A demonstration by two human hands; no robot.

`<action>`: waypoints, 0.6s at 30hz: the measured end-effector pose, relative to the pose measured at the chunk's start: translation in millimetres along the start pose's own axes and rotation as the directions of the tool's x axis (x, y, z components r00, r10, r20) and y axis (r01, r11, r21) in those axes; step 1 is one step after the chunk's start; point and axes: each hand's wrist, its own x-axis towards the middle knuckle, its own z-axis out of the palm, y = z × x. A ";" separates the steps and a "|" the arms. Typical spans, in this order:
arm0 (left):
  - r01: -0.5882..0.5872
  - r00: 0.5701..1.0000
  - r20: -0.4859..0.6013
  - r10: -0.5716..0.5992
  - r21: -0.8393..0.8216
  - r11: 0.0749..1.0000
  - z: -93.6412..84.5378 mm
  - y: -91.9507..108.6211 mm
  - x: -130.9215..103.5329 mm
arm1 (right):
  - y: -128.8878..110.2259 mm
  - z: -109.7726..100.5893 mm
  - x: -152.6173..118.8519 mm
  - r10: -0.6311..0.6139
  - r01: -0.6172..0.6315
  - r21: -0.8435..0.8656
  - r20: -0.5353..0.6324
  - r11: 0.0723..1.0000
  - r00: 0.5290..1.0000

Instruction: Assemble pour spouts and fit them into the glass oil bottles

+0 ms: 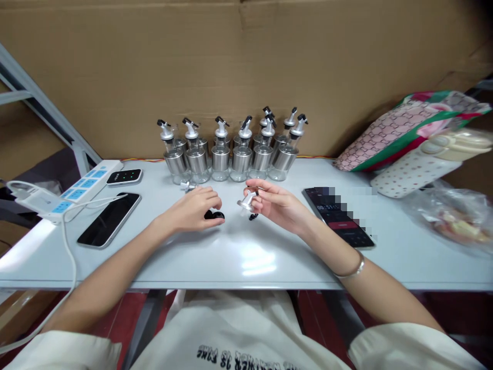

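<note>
My right hand (275,203) is closed on a silver pourer spout (246,201), pinched between thumb and fingers above the table. Just under it lies a small black piece (253,217). My left hand (198,208) rests low over the table, thumb and fingers apart around several small black round parts (216,215); its fingers partly hide them, and no grip on them shows. Another silver pourer piece (187,186) lies behind my left hand. Beyond both hands stand glass bottles with steel sleeves (241,160), several topped with silver and black pourers.
On the left are a power strip (87,185), a white charger with cable (42,199), a small black device (124,177) and a phone (110,220). To the right lie another phone (335,213), a dotted white bottle (416,172), a patterned bag (385,133) and a plastic bag (454,216). Cardboard (239,67) stands behind.
</note>
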 end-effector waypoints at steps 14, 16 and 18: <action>-0.046 0.994 0.101 0.040 0.066 0.997 7.0 6.7 0.7 | 0.4 -0.1 1.6 0.045 -0.042 0.078 -0.030 0.996 0.999; -0.060 0.994 0.092 0.054 0.067 0.996 9.6 6.7 0.5 | 0.9 0.0 1.6 0.050 -0.046 0.091 -0.034 0.995 0.998; -0.078 0.997 0.035 0.075 0.080 0.994 13.1 7.1 0.2 | 1.1 0.3 1.6 0.054 -0.050 0.105 -0.036 0.993 0.998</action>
